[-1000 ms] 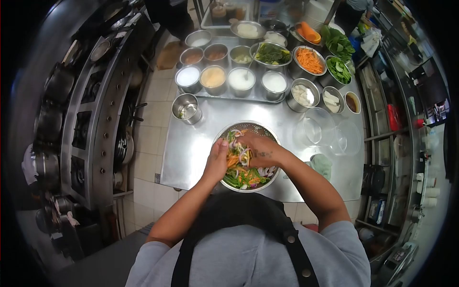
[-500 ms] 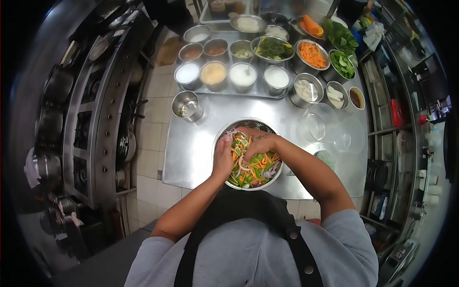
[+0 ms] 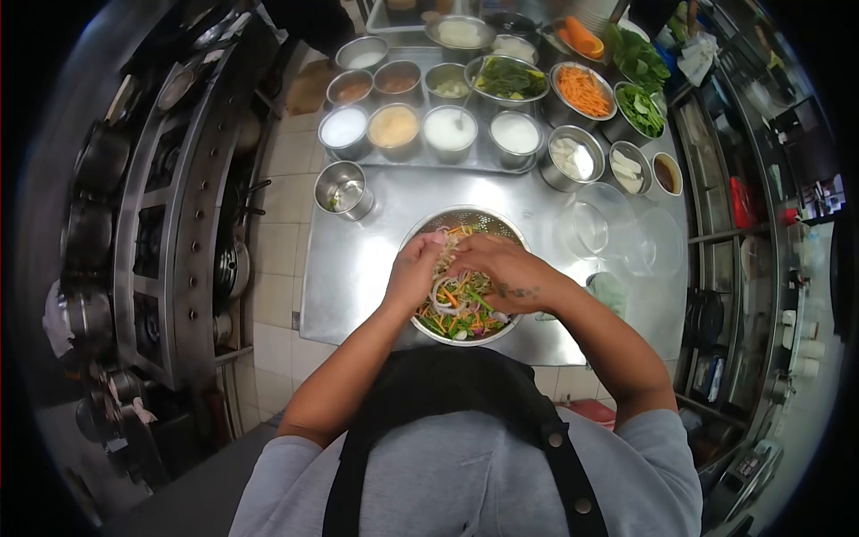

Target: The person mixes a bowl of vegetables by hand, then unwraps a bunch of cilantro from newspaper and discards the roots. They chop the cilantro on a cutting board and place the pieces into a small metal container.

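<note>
A perforated metal colander [image 3: 514,234] stands near the front edge of the steel table. In it lie mixed vegetables [image 3: 461,309]: orange carrot strips, green pieces and sliced purple onion. My left hand [image 3: 416,268], at the colander's left side, has its fingers closed around some of the mix. From the right, my right hand [image 3: 501,268] reaches over the colander with fingers curled on the vegetables, its fingertips close to those of my left hand. Strands of the mix show between the two hands.
Behind the colander a tray [image 3: 407,161] holds several bowls of white and tan contents. A metal cup [image 3: 344,191] stands at the left. Shredded carrots [image 3: 583,91], leafy greens [image 3: 639,109] and clear plastic containers [image 3: 595,224] are at the right. A stove [image 3: 170,233] runs along the left.
My right hand has turned and come over the middle of the colander, with its back more in view. Both hands now gather the vegetables between them. The view has shifted slightly.
</note>
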### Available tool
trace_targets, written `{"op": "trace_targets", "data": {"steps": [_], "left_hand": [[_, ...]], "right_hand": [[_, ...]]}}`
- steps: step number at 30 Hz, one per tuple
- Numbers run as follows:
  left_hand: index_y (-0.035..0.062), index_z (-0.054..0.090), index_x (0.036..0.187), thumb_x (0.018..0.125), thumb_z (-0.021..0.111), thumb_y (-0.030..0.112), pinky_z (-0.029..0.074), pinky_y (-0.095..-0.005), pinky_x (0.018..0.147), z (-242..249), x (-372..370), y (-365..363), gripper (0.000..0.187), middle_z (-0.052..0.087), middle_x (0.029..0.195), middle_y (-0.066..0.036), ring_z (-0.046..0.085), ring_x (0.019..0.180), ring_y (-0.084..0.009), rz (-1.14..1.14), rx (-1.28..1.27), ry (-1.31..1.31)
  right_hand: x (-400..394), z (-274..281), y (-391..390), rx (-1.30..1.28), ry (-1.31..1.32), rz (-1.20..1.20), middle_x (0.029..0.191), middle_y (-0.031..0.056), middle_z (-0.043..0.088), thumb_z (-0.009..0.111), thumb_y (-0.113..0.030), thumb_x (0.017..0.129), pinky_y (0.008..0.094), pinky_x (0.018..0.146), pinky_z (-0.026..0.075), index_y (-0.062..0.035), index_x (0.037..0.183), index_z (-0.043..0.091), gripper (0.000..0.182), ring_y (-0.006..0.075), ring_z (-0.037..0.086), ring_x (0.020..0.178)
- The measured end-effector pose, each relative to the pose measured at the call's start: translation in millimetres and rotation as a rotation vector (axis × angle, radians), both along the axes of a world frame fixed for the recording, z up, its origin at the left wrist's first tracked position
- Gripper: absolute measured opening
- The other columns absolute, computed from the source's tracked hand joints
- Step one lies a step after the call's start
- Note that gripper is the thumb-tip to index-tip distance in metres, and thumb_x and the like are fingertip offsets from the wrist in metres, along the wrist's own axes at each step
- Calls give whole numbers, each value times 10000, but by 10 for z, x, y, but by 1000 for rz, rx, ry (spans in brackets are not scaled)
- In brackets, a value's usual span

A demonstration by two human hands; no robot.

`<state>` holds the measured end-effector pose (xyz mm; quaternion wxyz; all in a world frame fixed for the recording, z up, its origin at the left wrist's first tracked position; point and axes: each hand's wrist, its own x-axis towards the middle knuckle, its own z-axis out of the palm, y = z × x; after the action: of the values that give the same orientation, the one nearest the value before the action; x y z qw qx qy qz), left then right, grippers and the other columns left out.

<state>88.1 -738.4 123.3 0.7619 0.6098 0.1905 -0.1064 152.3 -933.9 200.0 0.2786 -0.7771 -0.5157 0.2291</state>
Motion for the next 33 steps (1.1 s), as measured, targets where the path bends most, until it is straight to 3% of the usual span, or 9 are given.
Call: {"op": "trace_targets", "data": {"steps": [4, 7, 13, 15, 17, 21, 26, 32, 33], "left_hand": [[26, 638, 1192, 902, 655, 385, 431, -378, 996, -37, -14, -93, 463, 579, 1190, -209, 558, 1157, -336, -90, 619, -135], [20, 628, 1216, 924, 645, 370, 404, -360, 1026, 47, -16, -175, 456, 554, 1261, -190, 525, 1220, -292, -130, 718, -102], [19, 635, 1196, 893, 663, 383, 450, -386, 967, -257, 83, -137, 474, 607, 1163, -224, 590, 1117, -349, -52, 550, -108], [-2, 632, 1191, 936, 617, 374, 461, -366, 936, -360, 93, -104, 455, 635, 1139, -200, 613, 1067, -301, -73, 500, -100], [-24, 632, 1179, 991, 542, 378, 464, -333, 911, -157, 97, -135, 453, 646, 1131, -151, 602, 1046, -224, 25, 65, -27], [-32, 612, 1210, 1020, 482, 411, 441, -289, 936, -88, 137, -113, 499, 659, 1112, -110, 591, 1038, -169, 33, -48, -50], [27, 533, 1321, 894, 655, 342, 351, -414, 1101, 133, 47, -133, 544, 461, 1361, -233, 420, 1318, -368, -147, 631, -152], [48, 461, 1346, 798, 630, 81, 405, -357, 1042, -163, -13, -176, 575, 553, 1259, -189, 527, 1218, -285, -167, 735, -226], [47, 477, 1317, 786, 608, 28, 423, -343, 1022, -240, -1, -145, 547, 566, 1232, -172, 552, 1186, -270, -172, 670, -256]], "right_hand": [[-307, -38, -151, -49, 72, -362, 1373, 229, 443, 829, -127, 623, 440, 1071, 395, -108, 1340, 488, 794, 407, 443, 1285], [-407, -165, -78, -242, 125, -527, 1444, 304, 335, 894, -225, 592, 475, 1094, 383, -110, 1473, 297, 1070, 453, 408, 1310], [-287, -572, -13, -107, 203, -623, 1238, 225, 487, 835, -78, 524, 477, 994, 435, -77, 1381, 435, 945, 443, 489, 1152], [-276, -559, -15, -54, 170, -655, 1221, 212, 495, 812, -59, 546, 471, 981, 439, -75, 1350, 468, 875, 435, 496, 1138], [-269, -461, -8, -3, 136, -684, 1203, 199, 504, 790, -39, 567, 465, 968, 442, -73, 1320, 501, 807, 428, 503, 1123], [-306, 10, 26, -15, 94, -559, 1177, 194, 515, 765, -57, 645, 443, 985, 435, -66, 1328, 498, 733, 404, 510, 1149], [-294, -50, -76, 135, 169, -501, 1248, 206, 514, 785, -154, 718, 428, 1028, 419, -60, 1368, 463, 731, 397, 509, 1199], [-2, -660, -65, -103, 237, -700, 1352, 244, 499, 891, -303, 599, 390, 1081, 387, 17, 1441, 337, 1057, 363, 490, 1273], [86, -758, -55, 7, 453, -644, 1364, 230, 496, 912, -297, 552, 375, 1084, 381, 14, 1454, 320, 1123, 339, 483, 1280]]}}
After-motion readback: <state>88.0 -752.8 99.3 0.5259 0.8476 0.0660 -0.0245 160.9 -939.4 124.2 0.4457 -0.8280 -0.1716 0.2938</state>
